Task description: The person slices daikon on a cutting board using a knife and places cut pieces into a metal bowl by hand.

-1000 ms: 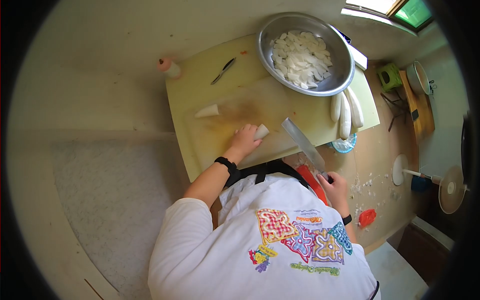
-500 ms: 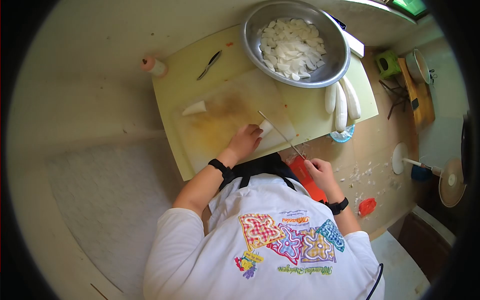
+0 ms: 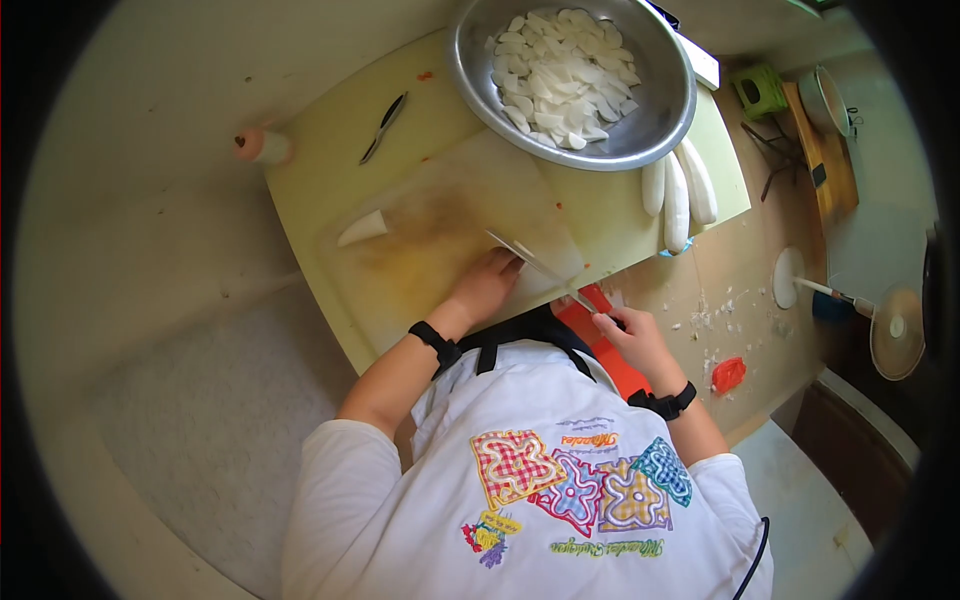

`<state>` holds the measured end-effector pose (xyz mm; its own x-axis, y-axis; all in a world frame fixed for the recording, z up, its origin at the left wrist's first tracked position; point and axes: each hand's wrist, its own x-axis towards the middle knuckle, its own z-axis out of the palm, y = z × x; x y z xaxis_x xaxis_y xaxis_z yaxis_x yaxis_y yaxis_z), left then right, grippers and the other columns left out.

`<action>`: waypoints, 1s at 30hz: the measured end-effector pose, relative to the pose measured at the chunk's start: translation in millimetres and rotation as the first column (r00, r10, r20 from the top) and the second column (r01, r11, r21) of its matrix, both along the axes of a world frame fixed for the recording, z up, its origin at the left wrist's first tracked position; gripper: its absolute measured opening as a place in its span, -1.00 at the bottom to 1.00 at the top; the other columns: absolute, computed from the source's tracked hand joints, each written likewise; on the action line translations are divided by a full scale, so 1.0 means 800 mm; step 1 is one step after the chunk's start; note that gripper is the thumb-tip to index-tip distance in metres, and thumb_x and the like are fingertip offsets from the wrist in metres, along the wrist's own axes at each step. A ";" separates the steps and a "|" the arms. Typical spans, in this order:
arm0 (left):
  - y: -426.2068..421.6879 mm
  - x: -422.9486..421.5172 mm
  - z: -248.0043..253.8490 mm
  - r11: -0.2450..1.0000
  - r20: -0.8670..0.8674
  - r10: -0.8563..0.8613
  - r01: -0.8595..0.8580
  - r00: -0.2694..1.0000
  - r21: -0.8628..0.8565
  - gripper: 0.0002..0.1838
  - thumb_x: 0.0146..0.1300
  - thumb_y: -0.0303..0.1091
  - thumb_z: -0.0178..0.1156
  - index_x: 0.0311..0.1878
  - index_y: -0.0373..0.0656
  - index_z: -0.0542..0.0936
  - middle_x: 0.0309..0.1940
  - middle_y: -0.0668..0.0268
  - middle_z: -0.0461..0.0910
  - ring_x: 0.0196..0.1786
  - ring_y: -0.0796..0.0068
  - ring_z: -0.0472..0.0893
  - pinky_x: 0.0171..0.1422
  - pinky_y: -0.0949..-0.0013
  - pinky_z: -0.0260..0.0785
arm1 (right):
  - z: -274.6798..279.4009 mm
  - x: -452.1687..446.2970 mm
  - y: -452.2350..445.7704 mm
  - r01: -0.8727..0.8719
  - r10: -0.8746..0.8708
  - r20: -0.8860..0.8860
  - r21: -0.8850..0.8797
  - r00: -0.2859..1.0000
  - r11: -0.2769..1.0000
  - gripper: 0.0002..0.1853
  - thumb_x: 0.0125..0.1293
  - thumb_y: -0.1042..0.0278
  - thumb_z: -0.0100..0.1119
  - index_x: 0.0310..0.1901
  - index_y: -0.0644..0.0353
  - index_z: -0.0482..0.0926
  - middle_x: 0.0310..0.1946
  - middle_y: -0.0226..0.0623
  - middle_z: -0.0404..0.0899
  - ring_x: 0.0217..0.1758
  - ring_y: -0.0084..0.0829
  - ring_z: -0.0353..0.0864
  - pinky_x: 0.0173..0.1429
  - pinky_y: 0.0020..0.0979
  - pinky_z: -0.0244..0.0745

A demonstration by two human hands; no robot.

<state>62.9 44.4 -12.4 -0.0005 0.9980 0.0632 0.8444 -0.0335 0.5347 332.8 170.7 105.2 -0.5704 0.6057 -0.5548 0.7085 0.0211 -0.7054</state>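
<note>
My right hand [image 3: 637, 338] grips the handle of a kitchen knife [image 3: 540, 264], whose blade reaches left over the cutting board [image 3: 372, 290]. Close against the blade, the curled fingers of my left hand [image 3: 487, 284] hold a piece of peeled white radish, now mostly hidden by blade and fingers. Another cut radish piece [image 3: 362, 228] lies on the board's left part. Behind the board, a large metal bowl [image 3: 672, 120] holds a heap of white radish slices [image 3: 565, 85]. Three whole peeled radishes [image 3: 676, 205] lie to the bowl's right.
A peeler [image 3: 384, 128] lies at the back left of the yellow-green table [image 3: 310, 130]. A pink-capped bottle [image 3: 262, 147] stands by the wall. Below the table's right edge are a red container [image 3: 615, 368] and scattered peelings on the floor. A fan [image 3: 897, 335] stands at right.
The knife blade has tilted to show more of its flat side and covers more of the radish piece by my left fingers. The whole view has shifted slightly.
</note>
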 end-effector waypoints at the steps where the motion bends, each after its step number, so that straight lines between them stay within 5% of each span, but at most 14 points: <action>1: 0.002 -0.002 0.002 1.000 0.005 -0.007 0.007 1.000 -0.005 -0.61 0.27 -0.37 0.19 0.15 -0.23 0.59 0.15 0.11 0.55 0.22 0.08 0.53 0.31 0.12 0.45 | 0.001 -0.002 0.000 -0.002 0.002 0.011 -0.012 1.000 1.000 -0.55 0.38 -0.01 0.28 -0.30 0.34 0.68 -0.58 -0.09 0.57 -0.54 -0.35 0.51 -0.38 -0.32 0.41; 15: 0.010 0.000 0.012 1.000 0.030 0.031 -0.031 0.999 0.000 -0.75 0.21 -0.41 0.26 -0.04 -0.20 0.67 0.00 0.08 0.61 0.03 0.01 0.62 0.14 0.09 0.54 | 0.002 -0.008 -0.001 -0.009 0.010 0.049 -0.018 0.999 1.000 -0.58 0.34 0.03 0.34 -0.28 0.35 0.67 -0.57 -0.08 0.58 -0.56 -0.30 0.50 -0.41 -0.31 0.41; 22: 0.013 0.000 0.017 0.992 0.080 0.023 -0.013 0.997 -0.122 -0.69 0.25 -0.42 0.18 0.06 -0.23 0.63 0.11 0.06 0.53 0.19 -0.01 0.52 0.27 0.06 0.46 | 0.008 -0.014 0.002 -0.013 0.019 0.077 -0.072 0.997 0.997 -0.58 0.36 0.06 0.32 -0.30 0.38 0.66 -0.59 -0.09 0.57 -0.57 -0.32 0.48 -0.42 -0.32 0.40; 30: 0.026 -0.005 0.033 0.997 0.127 0.032 -0.023 0.991 -0.070 -0.69 0.19 -0.47 0.16 0.01 -0.23 0.65 -0.02 0.18 0.61 0.05 0.15 0.62 0.02 0.20 0.60 | 0.007 -0.021 0.035 -0.060 0.076 0.080 -0.189 0.994 0.980 -0.56 0.46 0.04 0.21 -0.28 0.36 0.63 -0.65 -0.26 0.46 -0.59 -0.46 0.44 -0.46 -0.34 0.38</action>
